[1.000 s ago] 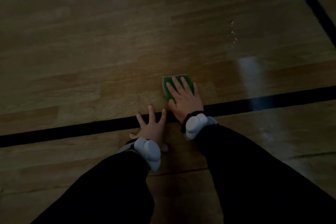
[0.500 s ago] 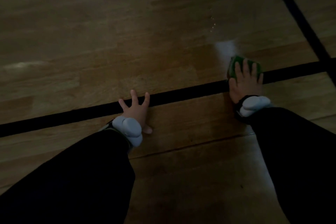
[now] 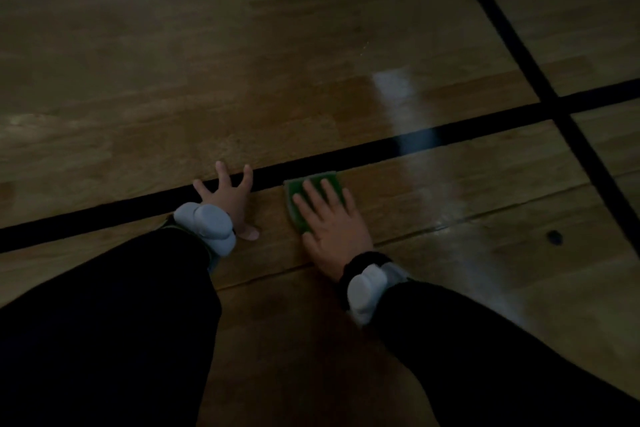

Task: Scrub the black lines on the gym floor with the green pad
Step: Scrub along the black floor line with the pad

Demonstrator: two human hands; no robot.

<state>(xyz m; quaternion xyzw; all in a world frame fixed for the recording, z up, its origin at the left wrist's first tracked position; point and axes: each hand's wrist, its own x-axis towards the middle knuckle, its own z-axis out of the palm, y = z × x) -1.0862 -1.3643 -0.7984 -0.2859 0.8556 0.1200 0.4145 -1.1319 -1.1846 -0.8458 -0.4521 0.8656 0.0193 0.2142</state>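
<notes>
So the fingers (image 3: 313, 191) of the right hand (image 3: 332, 225) are lying straight and a bit spread, pressing flat on the green pad (image 3: 297, 208), not curling round it. The pad is sitting just right of centre in the frame, on the bare wood of the gym floor (image 3: 242, 45), with its upper edge right at the lower edge of the black line (image 3: 104, 210); I can't tell if it's actually overlapping the line. That's the bit that matters: the line is lying above the fingertips in the frame, running from lower left up to the right, so I'd say the pad needs nudging up the frame and then rubbing along that slant.

The left hand (image 3: 230, 199) is sitting just left of the pad, fingers splayed wide, tips reaching across the line, holding nothing, looks like it's just propping. The right hand is the one on the pad.

Further out, a second black line (image 3: 519, 45) is crossing the first at the right of the frame, well apart from both hands. Both arms are in dark sleeves (image 3: 121, 322) with pale wrist gadgets (image 3: 204, 222).
</notes>
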